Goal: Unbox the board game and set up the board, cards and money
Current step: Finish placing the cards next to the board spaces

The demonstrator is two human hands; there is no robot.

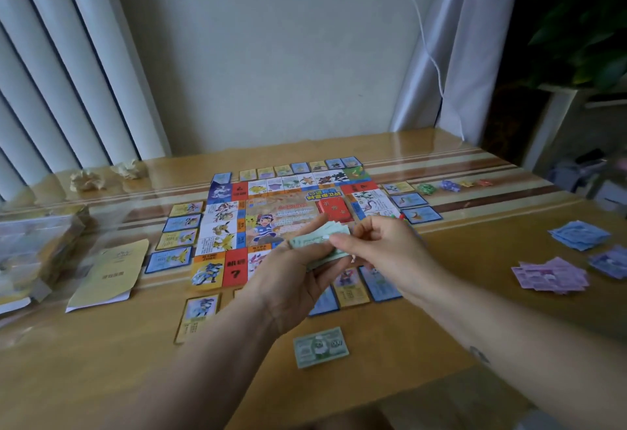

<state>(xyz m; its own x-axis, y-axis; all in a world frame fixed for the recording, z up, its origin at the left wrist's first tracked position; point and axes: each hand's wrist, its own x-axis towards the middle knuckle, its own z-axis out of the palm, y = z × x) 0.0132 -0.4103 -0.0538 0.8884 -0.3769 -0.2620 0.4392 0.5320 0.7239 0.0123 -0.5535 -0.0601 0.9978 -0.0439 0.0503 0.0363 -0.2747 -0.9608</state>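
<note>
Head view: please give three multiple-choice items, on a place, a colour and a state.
1. Where is the green stack on the table? A on a chair; B nearer the person than the board; C against the wall.
2. What colour is the deck on the board? A red; B blue; C white.
3. What does the left hand do? A rests flat; B points; C grips green notes.
B: it lies at the near edge. A: its back is red. C: the notes sit in its grip.
</note>
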